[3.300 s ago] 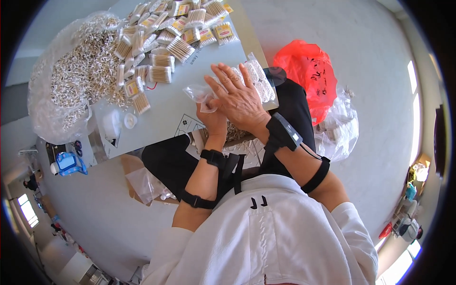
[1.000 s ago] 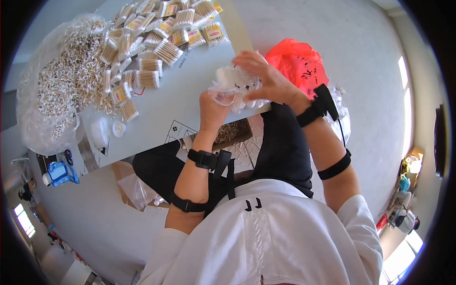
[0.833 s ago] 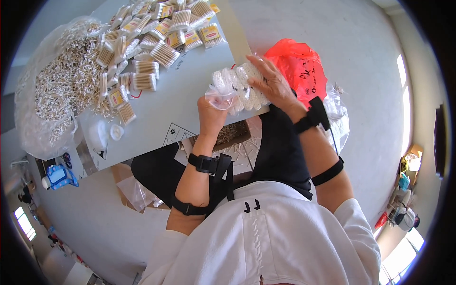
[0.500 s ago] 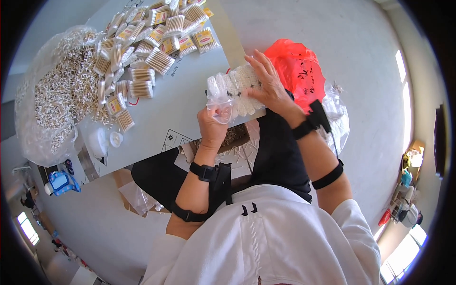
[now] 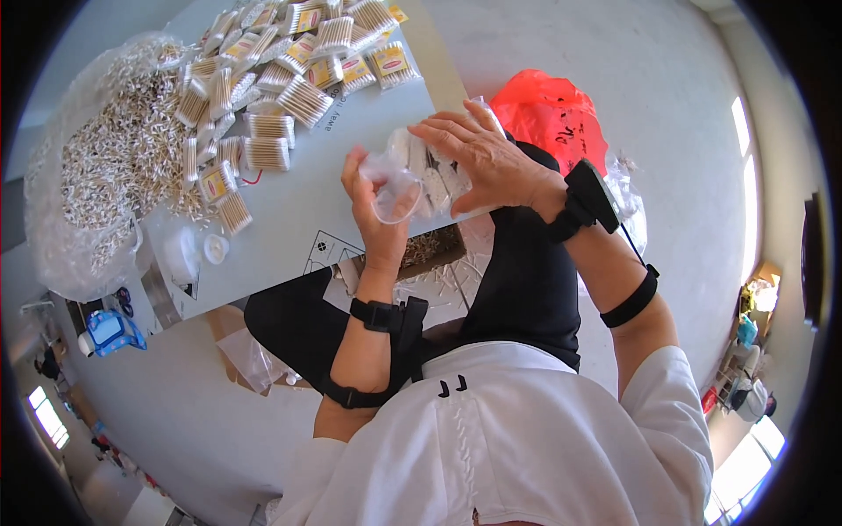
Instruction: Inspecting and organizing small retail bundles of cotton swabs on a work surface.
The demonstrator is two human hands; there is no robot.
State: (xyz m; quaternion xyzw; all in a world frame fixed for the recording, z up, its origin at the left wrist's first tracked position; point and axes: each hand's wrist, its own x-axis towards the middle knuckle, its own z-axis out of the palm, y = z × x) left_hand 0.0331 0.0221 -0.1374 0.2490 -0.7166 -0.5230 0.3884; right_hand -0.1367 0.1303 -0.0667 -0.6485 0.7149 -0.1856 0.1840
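Note:
A clear plastic bag (image 5: 394, 186) with white cotton-tipped bundles inside lies at the table's near right edge. At its loose mouth, the fingers and thumb of my left hand (image 5: 379, 223) are closed around the film, which bulges out in a rounded loop. Over the filled part rests my right hand (image 5: 495, 162), fingers spread and stretched toward the left; it covers much of the contents. Several packs of cotton swabs (image 5: 305, 101) with yellow labels are heaped on the table to the upper left.
A large clear sack of loose swabs (image 5: 114, 158) stands at the table's left. Near it are a small round white tub (image 5: 215, 249) and a blue pouch (image 5: 114, 335). A red plastic bag (image 5: 553, 110) sits beyond my right hand. Below the table edge is an open cardboard box (image 5: 434, 252).
My left hand has shifted left and up, its fingers now raised around the bag's mouth. The right hand has turned and come down across the bag, covering more of it.

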